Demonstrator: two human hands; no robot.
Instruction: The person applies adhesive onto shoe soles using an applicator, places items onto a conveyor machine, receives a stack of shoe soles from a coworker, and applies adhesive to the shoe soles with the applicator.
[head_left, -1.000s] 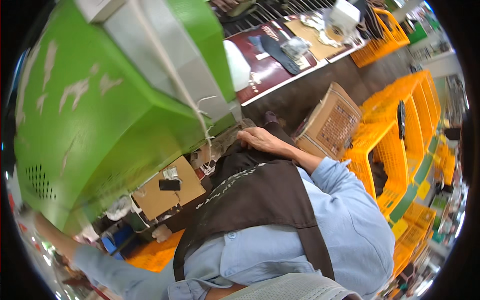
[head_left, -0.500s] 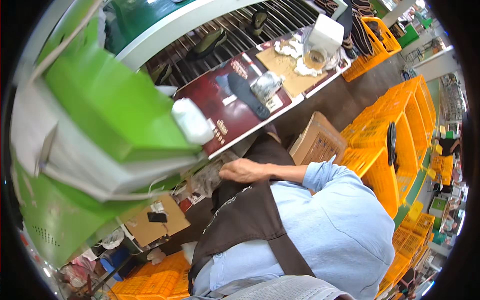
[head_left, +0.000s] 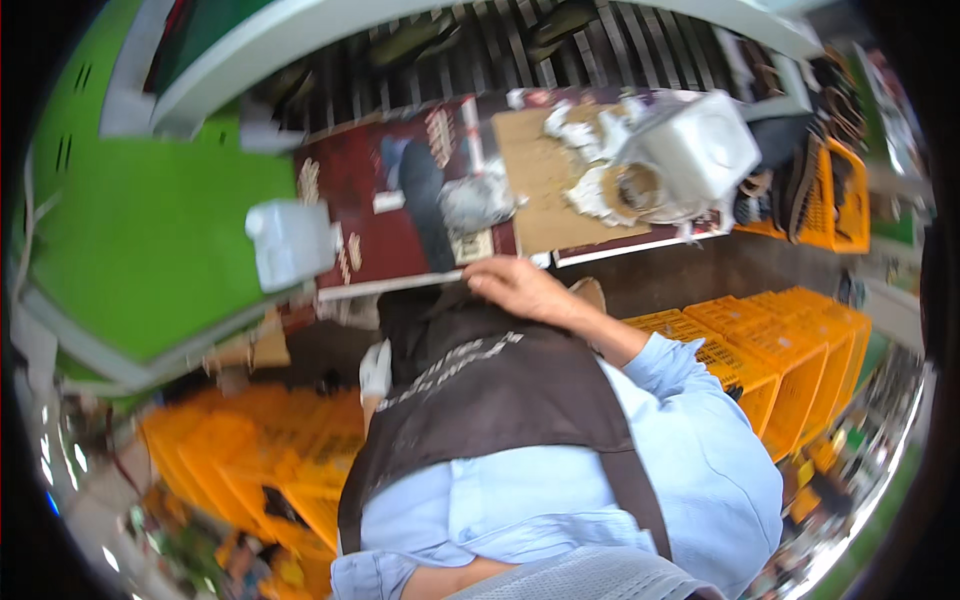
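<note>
My right hand [head_left: 515,288] rests palm down at the front edge of the surface [head_left: 400,285], fingers loosely curled and holding nothing, just above my dark apron [head_left: 500,385]. A black shoe sole [head_left: 425,205] lies on the dark red mat [head_left: 350,190] near it. I cannot see my left hand. Orange crates [head_left: 790,345] stand to my right.

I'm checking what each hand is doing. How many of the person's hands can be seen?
1. The right hand rests at the near edge of the dark red work surface, above the brown apron. The left hand is out of view.
</note>
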